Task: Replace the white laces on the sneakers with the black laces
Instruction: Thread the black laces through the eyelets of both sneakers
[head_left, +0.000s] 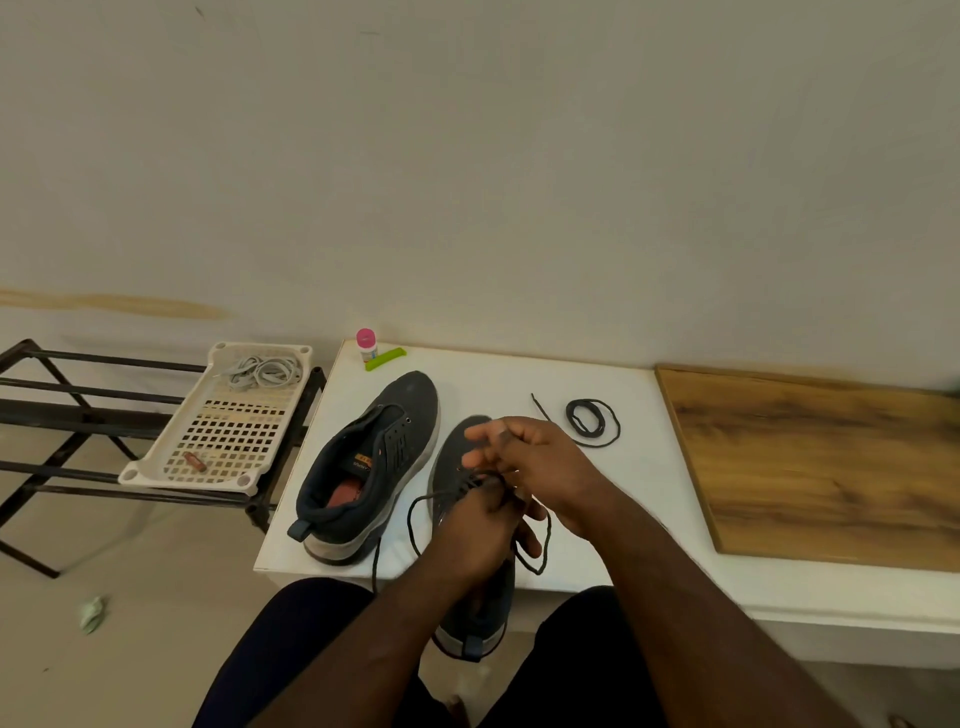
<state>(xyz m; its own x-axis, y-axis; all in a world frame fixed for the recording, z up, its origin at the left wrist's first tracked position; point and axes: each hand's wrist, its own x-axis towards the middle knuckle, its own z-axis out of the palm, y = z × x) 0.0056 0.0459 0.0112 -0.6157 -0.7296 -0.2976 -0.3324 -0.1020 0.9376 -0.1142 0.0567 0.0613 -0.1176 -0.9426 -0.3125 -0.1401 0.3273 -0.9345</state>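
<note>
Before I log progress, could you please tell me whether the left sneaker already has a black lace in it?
No, the left sneaker shows bare eyelets, and the spare black lace lies coiled on the table.

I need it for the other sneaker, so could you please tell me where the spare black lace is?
In the head view, the spare black lace lies coiled on the white table, right of both sneakers, near the wooden board.

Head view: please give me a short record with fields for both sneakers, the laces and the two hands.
left sneaker: unlaced, on white table
right sneaker: under both hands, partly laced in black
left hand: pinches black lace at the eyelets
right hand: over the same sneaker, fingers curled at the lace
spare black lace: coiled on table, untouched
white laces: piled in perforated plastic tray
</note>
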